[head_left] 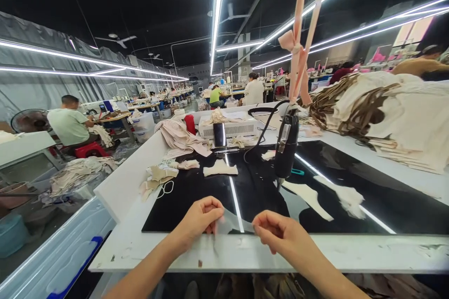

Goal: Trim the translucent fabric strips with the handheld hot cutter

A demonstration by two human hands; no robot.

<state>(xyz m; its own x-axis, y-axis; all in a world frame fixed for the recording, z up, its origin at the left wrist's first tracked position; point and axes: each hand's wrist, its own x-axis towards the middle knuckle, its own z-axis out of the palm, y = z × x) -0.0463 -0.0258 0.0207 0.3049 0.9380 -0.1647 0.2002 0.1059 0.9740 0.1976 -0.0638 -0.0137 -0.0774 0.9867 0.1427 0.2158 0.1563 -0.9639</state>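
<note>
Glossy black sheeting (pixel 182 203) covers much of the white desk (pixel 136 243), mirroring the ceiling tubes as bright streaks. At its near edge, toward six o'clock, a translucent film (pixel 233 221) stretches between the person's two hands: the left hand (pixel 201 218), at the film's nine o'clock, has its fingertips pinched on one end, and the right hand (pixel 280 232), at three, is pinched on the other.

From the film, a cream fabric piece (pixel 220 168) lies flat toward twelve. At one o'clock a black tool (pixel 286 145) hangs nose-down on a knotted peach strip (pixel 298 58), with a teal implement (pixel 298 172) just beside it. Two more pale pieces lie toward two, the nearer one a long cream cutout (pixel 308 200). At ten are fabric scraps (pixel 159 175) and a white loop (pixel 168 188). A slotted white box (pixel 242 128) stands at twelve by the far edge, a red spool (pixel 190 124) at its left; a tall fabric stack (pixel 414 121) fills the two o'clock side.

Beyond, the room runs deep under a dark ceiling with fans and rows of lights. Grey curtain (pixel 28 56) lines the ten o'clock wall, where a co-worker in pale green (pixel 66 124) sits on a red stool (pixel 91 150).
</note>
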